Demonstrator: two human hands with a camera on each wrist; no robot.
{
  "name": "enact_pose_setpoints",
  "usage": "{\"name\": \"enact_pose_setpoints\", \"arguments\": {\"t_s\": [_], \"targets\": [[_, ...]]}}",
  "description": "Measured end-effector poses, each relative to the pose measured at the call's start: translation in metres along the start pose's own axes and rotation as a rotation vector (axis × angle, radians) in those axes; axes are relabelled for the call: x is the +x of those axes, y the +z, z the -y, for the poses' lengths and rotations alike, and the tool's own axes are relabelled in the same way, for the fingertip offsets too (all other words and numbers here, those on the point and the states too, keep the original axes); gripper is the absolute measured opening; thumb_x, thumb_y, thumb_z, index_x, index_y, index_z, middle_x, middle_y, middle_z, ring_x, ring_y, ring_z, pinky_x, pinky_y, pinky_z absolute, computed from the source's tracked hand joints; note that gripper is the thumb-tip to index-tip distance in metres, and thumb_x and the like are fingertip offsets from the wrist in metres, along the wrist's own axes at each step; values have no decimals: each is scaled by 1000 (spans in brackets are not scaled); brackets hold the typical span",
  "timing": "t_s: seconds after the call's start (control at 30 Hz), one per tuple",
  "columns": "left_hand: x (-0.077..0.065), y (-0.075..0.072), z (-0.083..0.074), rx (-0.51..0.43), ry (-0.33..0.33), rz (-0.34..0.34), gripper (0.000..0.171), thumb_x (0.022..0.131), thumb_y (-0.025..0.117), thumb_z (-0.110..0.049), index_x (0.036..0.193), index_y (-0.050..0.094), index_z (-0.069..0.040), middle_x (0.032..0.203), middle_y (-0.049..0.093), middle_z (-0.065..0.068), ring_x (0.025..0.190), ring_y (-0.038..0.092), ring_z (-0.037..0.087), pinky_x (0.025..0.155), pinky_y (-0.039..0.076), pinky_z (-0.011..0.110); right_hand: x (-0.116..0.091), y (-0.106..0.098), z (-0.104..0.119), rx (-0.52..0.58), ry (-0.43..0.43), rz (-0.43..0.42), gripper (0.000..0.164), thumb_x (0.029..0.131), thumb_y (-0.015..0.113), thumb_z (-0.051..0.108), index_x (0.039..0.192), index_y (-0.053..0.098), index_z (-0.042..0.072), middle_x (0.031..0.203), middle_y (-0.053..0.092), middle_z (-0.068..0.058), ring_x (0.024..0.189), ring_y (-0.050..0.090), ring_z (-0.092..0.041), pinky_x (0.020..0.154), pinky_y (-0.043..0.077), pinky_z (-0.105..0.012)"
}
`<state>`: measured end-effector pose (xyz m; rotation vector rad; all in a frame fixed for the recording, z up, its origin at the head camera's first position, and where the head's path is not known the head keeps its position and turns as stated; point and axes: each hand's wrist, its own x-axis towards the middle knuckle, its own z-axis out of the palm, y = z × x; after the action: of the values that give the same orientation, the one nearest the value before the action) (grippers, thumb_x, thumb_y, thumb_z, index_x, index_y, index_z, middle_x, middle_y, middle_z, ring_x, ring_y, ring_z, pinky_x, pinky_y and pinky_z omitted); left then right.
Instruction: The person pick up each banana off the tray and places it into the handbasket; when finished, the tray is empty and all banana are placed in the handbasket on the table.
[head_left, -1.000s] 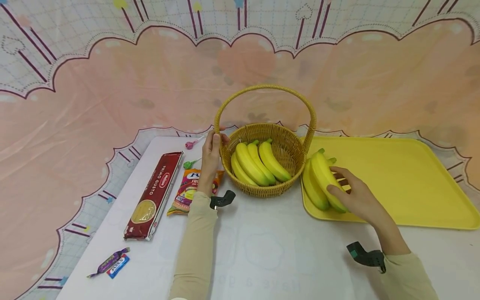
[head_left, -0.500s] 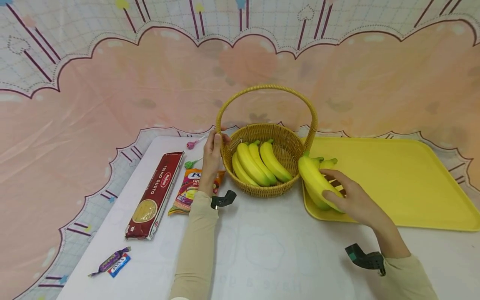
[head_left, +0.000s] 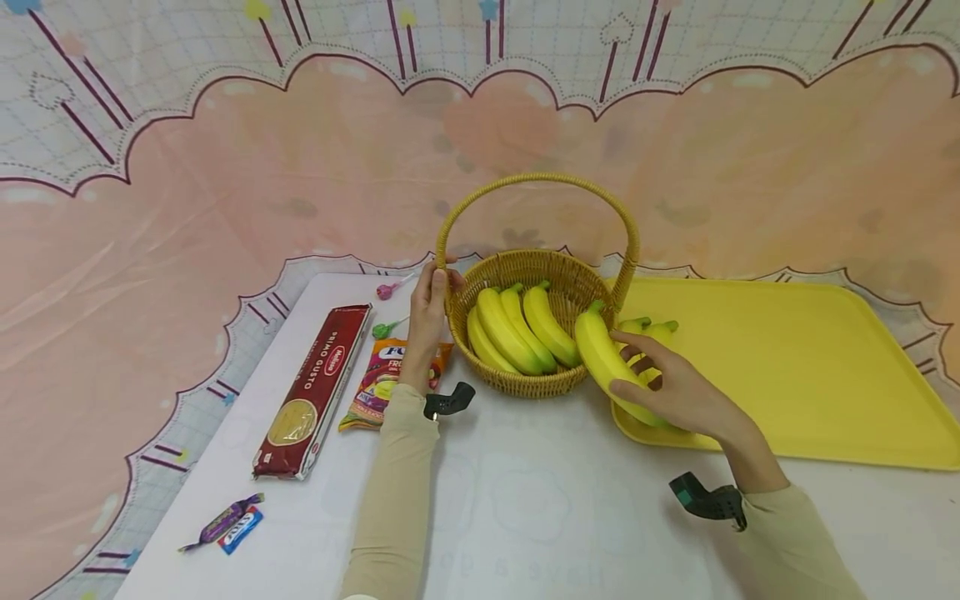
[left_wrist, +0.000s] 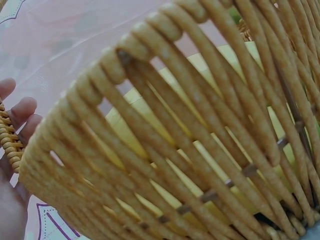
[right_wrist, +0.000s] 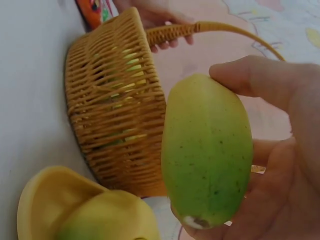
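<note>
lying nearest: one purple twist-wrapped sweet [head_left: 222, 523], against a small blue packet [head_left: 242, 531], lettering too small to read surely. item: long dark-red pasta pack [head_left: 311, 392], flat on the white table [head_left: 525, 467]; "primo gusto" legible, badge seeming to read "melissa". item: orange-and-purple snack bag [head_left: 367, 408], partly behind the left sleeve [head_left: 390, 517]; only "fo" and "fr" begin two words. item: right hand [head_left: 678, 387], thumb and fingers pinching one banana [head_left: 600, 350], tilted, stem end overlapping the right side of the wicker basket [head_left: 517, 385]; contact with the rim, cannot tell. item: yellow tray [head_left: 795, 367], two banana stem ends [head_left: 663, 331] showing past that hand; these seem what is left. inside the upright basket: four bananas [head_left: 506, 333]; filling judged a little past half, the held one not yet in. item: left hand [head_left: 429, 300], fingers wrapped about the handle [head_left: 540, 177] at its left base. farther: a green lollipop [head_left: 382, 331], then a pink lollipop [head_left: 386, 292], no writing seen.
</note>
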<state>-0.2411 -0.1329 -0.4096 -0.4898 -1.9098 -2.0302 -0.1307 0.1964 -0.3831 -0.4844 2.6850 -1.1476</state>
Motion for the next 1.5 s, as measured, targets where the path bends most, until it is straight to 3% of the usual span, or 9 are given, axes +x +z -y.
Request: {"name": "enact_pose_setpoints", "arguments": {"t_s": [0.33,0.5,0.6,0.87,1.07,1.23,1.5], "targets": [[0,0,-2,-4,11,4,36,104,28,-16,125,44,8,101,48,37,101,46,51,92,44,33,21,12,9,22,10,-17,63,92,58,39,146,33,18,129,49,-10,113,48,-28,83,44,-37],[-1,1,-2,-8,-13,2,36,104,29,-17,126,44,6,101,48,34,101,48,45,93,43,30,35,18,13,39,49,-55,60,94,54,42,145,35,18,128,50,-9,113,47,-26,87,42,-39],[-1,2,-2,-11,-26,4,36,104,29,-17,127,45,5,101,48,33,101,48,42,93,43,29,44,19,16,31,31,-72,58,94,52,39,145,36,15,131,48,-10,114,46,-27,92,40,-43],[1,0,-2,2,-1,13,36,104,27,-15,126,43,8,102,48,36,102,46,52,94,43,38,73,23,31,-30,16,-93,55,95,50,34,143,38,10,134,47,-14,115,49,-29,97,41,-47],[1,1,-1,1,-17,1,35,104,28,-16,126,45,6,101,49,33,101,48,45,93,44,31,96,37,32,-75,14,-53,55,95,52,31,142,39,6,135,46,-17,117,49,-31,98,41,-47],[0,-2,0,-6,-11,4,35,104,28,-16,126,45,6,101,48,33,102,46,49,94,44,32,111,53,36,-101,-14,5,60,93,57,27,142,35,-2,134,46,-22,120,49,-34,101,41,-48],[0,0,0,-12,-15,6,37,104,28,-17,127,43,8,100,49,31,99,49,42,94,44,34,121,65,46,-32,14,35,66,91,61,32,142,35,-1,128,52,-18,115,52,-30,98,44,-44]]}}
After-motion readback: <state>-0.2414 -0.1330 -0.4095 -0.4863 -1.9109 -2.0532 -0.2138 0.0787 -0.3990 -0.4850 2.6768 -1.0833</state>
